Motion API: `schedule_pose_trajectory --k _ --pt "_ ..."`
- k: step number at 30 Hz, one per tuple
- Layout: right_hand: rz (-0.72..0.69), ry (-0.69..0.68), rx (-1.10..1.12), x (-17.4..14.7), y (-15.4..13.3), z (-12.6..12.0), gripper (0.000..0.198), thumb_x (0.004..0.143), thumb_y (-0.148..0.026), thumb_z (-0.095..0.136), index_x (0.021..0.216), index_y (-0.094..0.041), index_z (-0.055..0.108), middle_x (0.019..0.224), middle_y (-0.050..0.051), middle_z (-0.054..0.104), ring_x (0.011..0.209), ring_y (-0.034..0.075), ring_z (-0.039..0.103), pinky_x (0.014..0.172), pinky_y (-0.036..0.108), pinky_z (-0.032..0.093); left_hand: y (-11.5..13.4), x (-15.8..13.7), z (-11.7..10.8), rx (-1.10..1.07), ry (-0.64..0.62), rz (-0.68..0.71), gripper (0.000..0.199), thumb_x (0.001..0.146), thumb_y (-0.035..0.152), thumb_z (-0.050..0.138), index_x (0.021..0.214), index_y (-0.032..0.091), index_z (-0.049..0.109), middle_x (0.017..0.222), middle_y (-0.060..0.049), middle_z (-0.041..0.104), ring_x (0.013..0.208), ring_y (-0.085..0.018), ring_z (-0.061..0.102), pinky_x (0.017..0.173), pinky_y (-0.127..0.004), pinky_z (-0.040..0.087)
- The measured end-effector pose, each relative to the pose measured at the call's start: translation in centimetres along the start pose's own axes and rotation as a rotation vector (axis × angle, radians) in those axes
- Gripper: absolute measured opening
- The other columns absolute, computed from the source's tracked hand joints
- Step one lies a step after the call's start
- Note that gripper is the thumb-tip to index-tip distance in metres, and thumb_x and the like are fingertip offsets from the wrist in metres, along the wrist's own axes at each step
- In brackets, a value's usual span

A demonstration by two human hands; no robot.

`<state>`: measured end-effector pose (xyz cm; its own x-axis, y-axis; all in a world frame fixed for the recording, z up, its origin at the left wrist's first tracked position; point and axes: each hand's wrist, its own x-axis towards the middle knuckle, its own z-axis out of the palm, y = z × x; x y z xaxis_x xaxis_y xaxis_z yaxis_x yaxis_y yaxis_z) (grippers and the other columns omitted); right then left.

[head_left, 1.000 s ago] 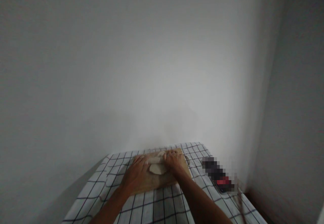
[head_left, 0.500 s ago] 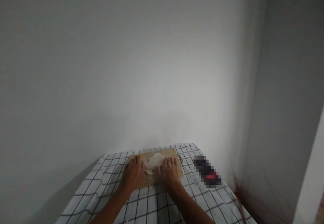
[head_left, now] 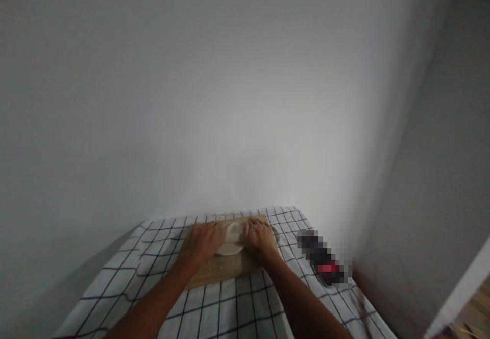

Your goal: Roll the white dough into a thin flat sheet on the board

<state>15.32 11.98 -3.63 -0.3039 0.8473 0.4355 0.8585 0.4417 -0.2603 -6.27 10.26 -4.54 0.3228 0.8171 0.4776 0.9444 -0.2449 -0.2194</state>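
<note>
Head view: a pale wall fills most of the scene, meeting a darker side wall towards three o'clock. Below, at six o'clock, spreads a white checked cloth, its far edge near the pale wall. Two bare forearms reach over it, one from seven o'clock, the other from five. Near the middle of the cloth lies a wooden board, its six o'clock side bare. At the board's three o'clock, well apart from it, a dark item with a red patch rests on the cloth, pixelated past naming. Both hands are over the board, backs upward, fingers bent down: the left hand towards nine o'clock, the right hand towards two. Whether either grasps something underneath, I cannot tell. Between them, on the board's twelve o'clock half, lies a flat piece of pale dough; a crosswise edge divides it, too blurred to call a fold or a bar.
</note>
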Motion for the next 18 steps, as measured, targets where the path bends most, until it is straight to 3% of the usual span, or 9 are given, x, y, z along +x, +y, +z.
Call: schedule_pose_trajectory --k 4,11,18 --pt "-0.025 -0.08 -0.063 2.5 1.0 0.7 0.039 0.108 -0.027 0.034 0.111 -0.021 0.072 0.122 0.009 0.073 0.119 0.022 0.063 0.108 0.038 0.04 0.4 1.1 -0.7 0.004 -0.045 -0.052 0.034 0.1 0.016 0.042 0.114 0.018 0.072 0.117 -0.018 0.073 0.103 -0.031 0.066 0.086 -0.045 0.047" --pt "-0.039 -0.18 -0.12 6.1 2.3 2.2 0.034 0.106 -0.034 0.04 0.117 -0.023 0.07 0.119 0.011 0.072 0.115 0.025 0.065 0.099 0.042 0.047 0.2 3.1 -0.3 -0.049 -0.059 -0.132 0.027 0.099 0.022 0.049 0.11 0.017 0.073 0.108 -0.019 0.071 0.105 -0.033 0.062 0.087 -0.047 0.047" --pt "-0.074 -0.194 -0.132 8.7 2.5 3.2 0.038 0.106 -0.034 0.037 0.112 -0.022 0.073 0.122 0.011 0.072 0.113 0.024 0.066 0.094 0.038 0.051 -0.7 3.6 -0.2 -0.005 -0.103 -0.058 0.025 0.098 0.019 0.047 0.102 0.016 0.071 0.099 -0.017 0.07 0.095 -0.032 0.066 0.078 -0.043 0.05"
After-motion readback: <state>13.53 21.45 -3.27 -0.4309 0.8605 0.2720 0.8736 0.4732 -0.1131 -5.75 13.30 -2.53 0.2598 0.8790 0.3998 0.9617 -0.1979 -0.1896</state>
